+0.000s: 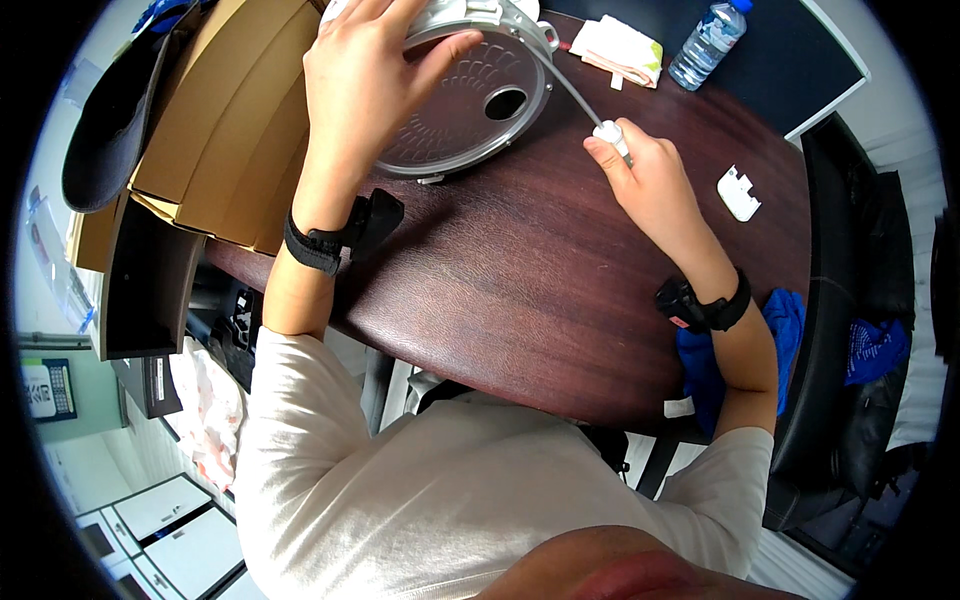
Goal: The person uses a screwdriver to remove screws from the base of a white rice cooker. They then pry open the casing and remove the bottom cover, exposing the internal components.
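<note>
My left hand (365, 75) lies over the edge of a round, see-through disc with a grey rim (465, 110), its thumb stretched across the face. Its fingertips run out of view at the top, over white parts (455, 12) behind the disc. The disc has a slotted pattern and a dark oval spot near its right side. My right hand (645, 170) is closed around the white end piece (608, 132) of a long grey rod or cord (565, 75). Its other end reaches up to the white parts; whether it is stiff I cannot tell.
A small white plastic piece (738, 193) lies on the brown table (500, 290) to the right. Farther back are a folded cloth (618, 50) and a water bottle (710, 45). Cardboard boxes (230, 130) stand at left. Blue fabric (785, 320) hangs beside my right forearm.
</note>
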The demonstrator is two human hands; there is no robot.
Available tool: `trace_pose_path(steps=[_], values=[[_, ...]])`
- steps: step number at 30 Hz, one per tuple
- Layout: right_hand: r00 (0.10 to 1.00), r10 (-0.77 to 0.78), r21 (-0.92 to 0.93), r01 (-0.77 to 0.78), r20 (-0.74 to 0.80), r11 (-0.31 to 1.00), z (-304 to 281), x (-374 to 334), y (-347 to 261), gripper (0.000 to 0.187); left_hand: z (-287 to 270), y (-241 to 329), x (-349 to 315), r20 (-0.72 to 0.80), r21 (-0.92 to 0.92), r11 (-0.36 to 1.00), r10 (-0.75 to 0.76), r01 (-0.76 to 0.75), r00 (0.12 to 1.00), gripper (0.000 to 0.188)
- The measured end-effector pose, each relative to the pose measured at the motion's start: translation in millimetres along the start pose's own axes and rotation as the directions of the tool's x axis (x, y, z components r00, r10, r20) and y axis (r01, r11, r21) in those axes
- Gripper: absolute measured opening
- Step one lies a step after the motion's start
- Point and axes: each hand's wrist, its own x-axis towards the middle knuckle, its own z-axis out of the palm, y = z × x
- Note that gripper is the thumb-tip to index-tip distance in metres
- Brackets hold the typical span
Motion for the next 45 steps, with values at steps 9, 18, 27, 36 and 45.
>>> trace_pose_path(steps=[9, 18, 27, 36, 45], values=[[0.996, 0.072, 0.121, -0.077, 0.047, 0.990, 5, -3, -4, 0.032, -1, 2, -1, 0.021, 0.011, 0.999, -0.031, 0.030, 0.999, 0.050], [0.994, 0.108, 0.091, -0.109, 0.016, 0.990, 17, -4, -2, 0.034, -1, -1, -3, 0.031, 0.011, 0.998, -0.057, 0.057, 0.998, 0.051], [0.998, -0.031, -0.016, 0.032, 0.059, 0.999, -22, 11, 9, 0.042, -3, 2, -3, -0.019, 0.062, 0.997, -0.046, 0.047, 0.999, 0.052], [0.982, 0.187, 0.240, -0.185, 0.012, 0.953, -65, 11, 1, 0.043, -5, -16, -4, 0.068, -0.254, 0.937, -0.229, 0.239, 0.971, 0.053], [0.970, 0.239, 0.319, -0.210, -0.054, 0.924, -80, 17, -1, 0.048, 2, -63, 33, 0.474, -0.574, 0.575, -0.347, 0.583, 0.809, 0.056]])
